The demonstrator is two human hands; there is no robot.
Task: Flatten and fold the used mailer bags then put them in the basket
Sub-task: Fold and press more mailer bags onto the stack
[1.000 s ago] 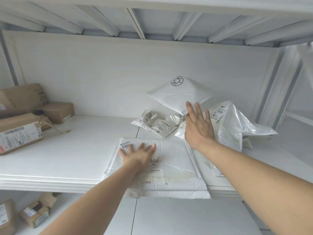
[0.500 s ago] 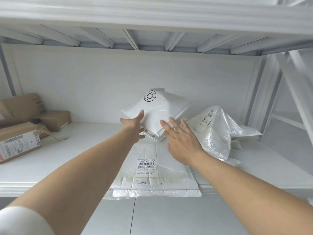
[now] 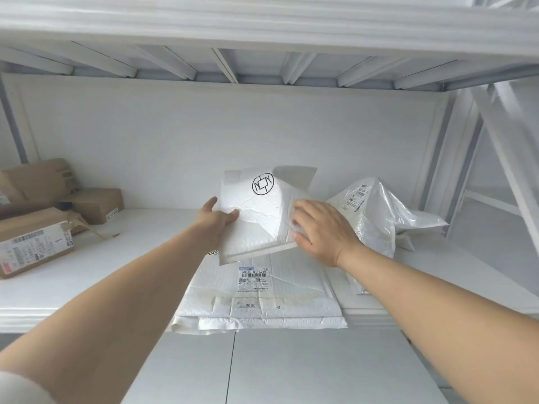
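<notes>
white mailer (image 3: pixel 262 220) held between left grip (image 3: pixel 217 225) and, apparently, right grip (image 3: pixel 323 231).

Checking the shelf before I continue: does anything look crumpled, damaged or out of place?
The clear plastic bag at the right sits crumpled and puffed up, and the flat mailer overhangs the shelf edge.

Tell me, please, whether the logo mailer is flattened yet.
Not yet: the logo mailer bulges, flap raised, held by left hand and right hand.
</notes>
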